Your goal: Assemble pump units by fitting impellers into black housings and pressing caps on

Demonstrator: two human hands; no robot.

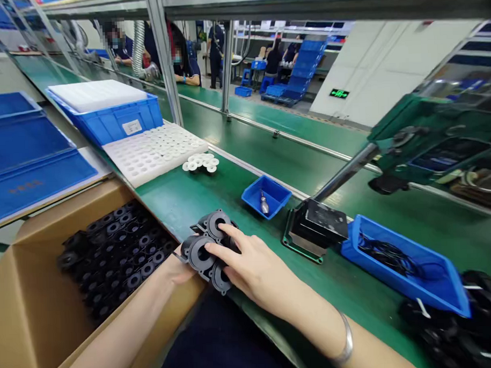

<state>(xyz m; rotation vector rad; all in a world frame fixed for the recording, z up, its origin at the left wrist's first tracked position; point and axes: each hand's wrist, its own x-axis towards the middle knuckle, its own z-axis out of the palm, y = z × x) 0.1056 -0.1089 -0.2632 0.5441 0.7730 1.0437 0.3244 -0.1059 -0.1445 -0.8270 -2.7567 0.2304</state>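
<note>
"What's being held over there?"

"Several dark grey, ring-faced plastic housings (195,256), bunched tog. above the near edge of the green work surface (169,197), betw. the brown cardboard box (40,298) and the black rectangular block on a metal base (323,221)."

"Which way do they point?"

"Round faces up, approx.; flat tabs stick out L, toward the box. The bunch looks longer far-to-near than side-to-side. Long axis of any single pc., can't say."

"And the hands?"

"R hand (252,259) is bent narrow on the housings: two fingertips at the ring holes, thumb by the near side. L hand (183,268) is underneath, propping them, fingers out of sight, so can't tell how tight it is."

"Anything else hard to make out?"

"No. of pcs., b/c they overlap and the R hand covers some. Undersides are hidden too. The jumbled black parts w/ white strips (448,332), far R, are cut off at the edge of view."

"How do the housings look?"

"Matte, thick rims, round hole mid-face, small ears round the outside. Much like the black ring-shaped parts (119,247) packed in the box."
</note>
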